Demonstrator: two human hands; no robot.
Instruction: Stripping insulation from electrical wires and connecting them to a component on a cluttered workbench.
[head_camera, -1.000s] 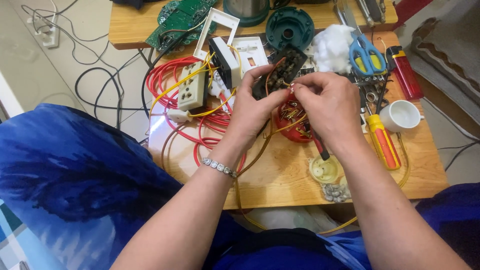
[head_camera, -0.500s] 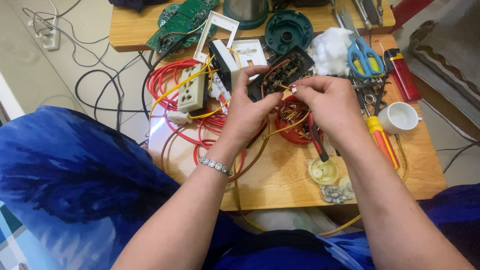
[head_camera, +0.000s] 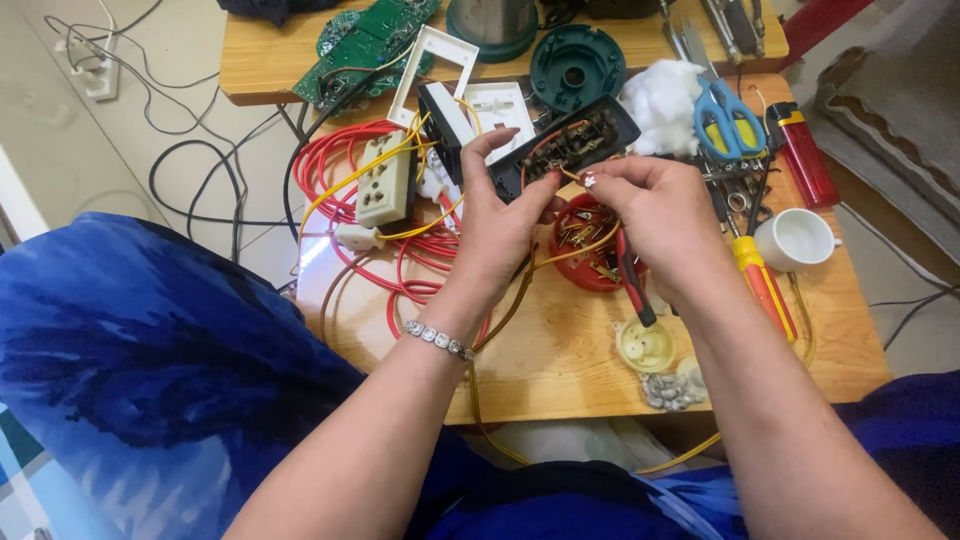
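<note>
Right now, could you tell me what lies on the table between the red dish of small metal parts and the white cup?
In the head view, between the red dish and the white cup lie the right hand and an orange-handled screwdriver.

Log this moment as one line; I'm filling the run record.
left hand: holds black socket block | right hand: pinches yellow wire at block | below: red dish of small parts | surface: wooden table

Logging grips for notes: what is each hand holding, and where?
Left hand grips the black socket block at its lower-left end; right hand pinches a thin wire at the block.
</note>
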